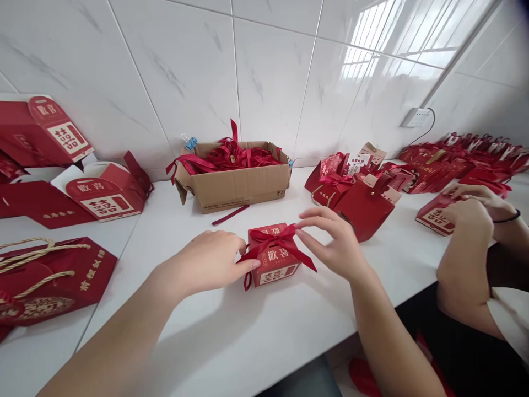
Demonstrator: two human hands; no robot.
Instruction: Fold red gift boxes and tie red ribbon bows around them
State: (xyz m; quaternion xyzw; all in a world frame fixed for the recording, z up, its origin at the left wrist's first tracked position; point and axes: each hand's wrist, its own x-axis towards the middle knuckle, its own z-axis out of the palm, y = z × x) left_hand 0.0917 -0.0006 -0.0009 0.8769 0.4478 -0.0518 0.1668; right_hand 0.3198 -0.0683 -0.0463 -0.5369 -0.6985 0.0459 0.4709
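A small red gift box (278,274) with gold characters and a white label stands on the white table before me. Across its top a red ribbon bow (275,238) is tied, with its tails hanging over the sides. At the box's left side, my left hand (209,256) is closed, its thumb and fingers on the bow's left tail; its fingertips are partly hidden. My right hand (330,240) pinches the end of the bow's right loop between thumb and forefinger, the other fingers held apart. A dark red cord loop (247,281) hangs at the box's left edge.
Behind the box stands a cardboard carton (239,187) full of red ribbons, a loose ribbon strip (230,215) before it. Red gift boxes (105,193) fill the left; open red bags (363,207) stand right. Farther right, a co-worker's hands (471,212) hold another red box (436,215).
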